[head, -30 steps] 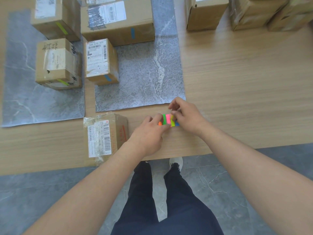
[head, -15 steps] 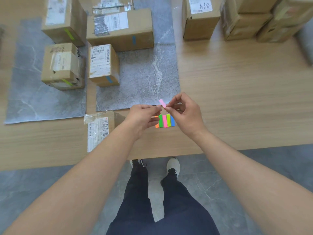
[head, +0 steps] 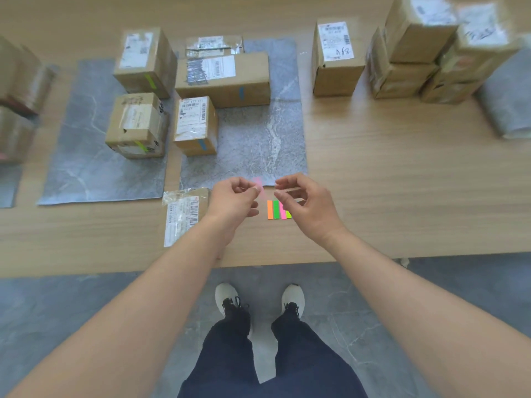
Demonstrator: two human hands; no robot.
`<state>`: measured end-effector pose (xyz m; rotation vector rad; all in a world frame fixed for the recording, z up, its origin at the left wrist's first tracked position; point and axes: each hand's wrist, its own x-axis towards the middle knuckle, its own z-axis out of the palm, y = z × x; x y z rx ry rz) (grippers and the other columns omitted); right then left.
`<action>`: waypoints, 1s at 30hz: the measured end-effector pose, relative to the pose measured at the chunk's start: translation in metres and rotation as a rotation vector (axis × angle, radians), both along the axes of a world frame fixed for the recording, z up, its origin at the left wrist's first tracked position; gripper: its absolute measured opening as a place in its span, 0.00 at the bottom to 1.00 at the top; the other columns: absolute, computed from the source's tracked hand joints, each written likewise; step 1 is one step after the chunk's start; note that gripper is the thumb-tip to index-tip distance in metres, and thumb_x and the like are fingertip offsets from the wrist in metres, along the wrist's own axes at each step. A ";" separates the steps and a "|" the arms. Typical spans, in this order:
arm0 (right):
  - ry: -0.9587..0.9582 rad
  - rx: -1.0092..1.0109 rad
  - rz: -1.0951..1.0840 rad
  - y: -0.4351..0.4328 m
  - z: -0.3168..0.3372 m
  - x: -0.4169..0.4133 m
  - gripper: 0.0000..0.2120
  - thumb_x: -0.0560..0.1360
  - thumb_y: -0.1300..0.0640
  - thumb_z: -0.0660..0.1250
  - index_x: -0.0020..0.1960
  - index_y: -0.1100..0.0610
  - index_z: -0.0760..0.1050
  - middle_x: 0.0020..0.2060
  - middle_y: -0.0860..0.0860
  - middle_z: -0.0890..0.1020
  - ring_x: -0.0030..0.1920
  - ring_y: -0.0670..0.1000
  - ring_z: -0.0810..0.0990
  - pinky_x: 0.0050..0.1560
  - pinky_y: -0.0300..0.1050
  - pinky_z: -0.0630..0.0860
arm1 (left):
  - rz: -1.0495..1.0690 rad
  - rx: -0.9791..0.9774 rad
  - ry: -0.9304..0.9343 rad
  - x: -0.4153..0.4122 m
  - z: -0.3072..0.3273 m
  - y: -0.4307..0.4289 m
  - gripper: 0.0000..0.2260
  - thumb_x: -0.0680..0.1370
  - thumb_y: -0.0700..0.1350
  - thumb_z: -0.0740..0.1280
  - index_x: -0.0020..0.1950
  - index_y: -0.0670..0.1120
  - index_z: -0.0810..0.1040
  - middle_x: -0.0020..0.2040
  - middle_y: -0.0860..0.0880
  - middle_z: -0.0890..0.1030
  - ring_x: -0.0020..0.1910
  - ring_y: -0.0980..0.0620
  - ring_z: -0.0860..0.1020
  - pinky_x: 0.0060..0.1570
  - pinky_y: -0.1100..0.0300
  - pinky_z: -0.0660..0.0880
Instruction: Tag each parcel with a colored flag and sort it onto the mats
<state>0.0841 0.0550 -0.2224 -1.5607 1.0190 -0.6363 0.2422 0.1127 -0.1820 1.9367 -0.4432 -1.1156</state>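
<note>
Pink flag (head: 258, 184) at left hand's (head: 232, 203) fingertips

Left mat (head: 86, 168) holds two parcels (head: 138, 124). Middle mat (head: 258, 145), just right, holds three parcels (head: 195, 124). Loose parcel (head: 184, 214) lies before middle mat, near table (head: 388, 182) edge, with flag pad (head: 275, 209) to its right. Parcel stack (head: 416, 53) sits far right.
</note>
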 end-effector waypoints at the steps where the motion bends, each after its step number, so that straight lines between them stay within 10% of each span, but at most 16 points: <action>1: -0.008 0.014 -0.004 0.005 0.001 0.004 0.05 0.80 0.53 0.71 0.56 0.48 0.80 0.52 0.42 0.85 0.49 0.44 0.85 0.52 0.57 0.82 | 0.006 -0.012 -0.009 0.004 0.003 0.007 0.04 0.79 0.41 0.71 0.46 0.42 0.79 0.43 0.46 0.76 0.42 0.48 0.80 0.41 0.57 0.83; 7: -0.034 0.190 -0.008 0.040 0.016 0.033 0.14 0.85 0.50 0.61 0.68 0.50 0.77 0.60 0.57 0.81 0.58 0.55 0.81 0.57 0.57 0.82 | 0.039 -0.074 0.005 0.032 0.011 0.050 0.06 0.79 0.44 0.72 0.47 0.42 0.78 0.43 0.46 0.74 0.41 0.50 0.78 0.43 0.55 0.84; 16: -0.064 0.325 -0.162 0.106 0.036 0.073 0.15 0.86 0.47 0.57 0.67 0.51 0.74 0.64 0.49 0.78 0.62 0.52 0.80 0.51 0.48 0.83 | 0.017 -0.124 -0.033 0.077 0.019 0.126 0.04 0.79 0.42 0.70 0.49 0.42 0.78 0.41 0.47 0.74 0.41 0.49 0.79 0.45 0.54 0.84; 23: 0.105 0.124 -0.082 0.162 0.041 0.087 0.12 0.85 0.54 0.60 0.65 0.49 0.77 0.50 0.38 0.79 0.51 0.45 0.80 0.55 0.53 0.82 | -0.090 -0.040 -0.132 0.099 0.002 0.190 0.06 0.74 0.47 0.75 0.37 0.48 0.83 0.33 0.49 0.76 0.35 0.50 0.75 0.46 0.49 0.82; 27: 0.262 -0.045 0.037 0.172 0.042 0.091 0.13 0.82 0.61 0.62 0.62 0.50 0.80 0.49 0.42 0.79 0.38 0.39 0.78 0.39 0.30 0.73 | -0.107 -0.016 -0.160 0.096 -0.012 0.201 0.06 0.73 0.46 0.77 0.36 0.50 0.85 0.25 0.60 0.76 0.30 0.57 0.75 0.41 0.59 0.74; 30: 0.371 -0.234 0.177 0.173 0.033 0.095 0.17 0.80 0.66 0.62 0.63 0.52 0.80 0.61 0.46 0.78 0.48 0.45 0.80 0.54 0.40 0.77 | -0.129 -0.018 -0.185 0.090 -0.022 0.201 0.07 0.73 0.43 0.75 0.34 0.51 0.85 0.25 0.59 0.78 0.30 0.55 0.74 0.37 0.60 0.72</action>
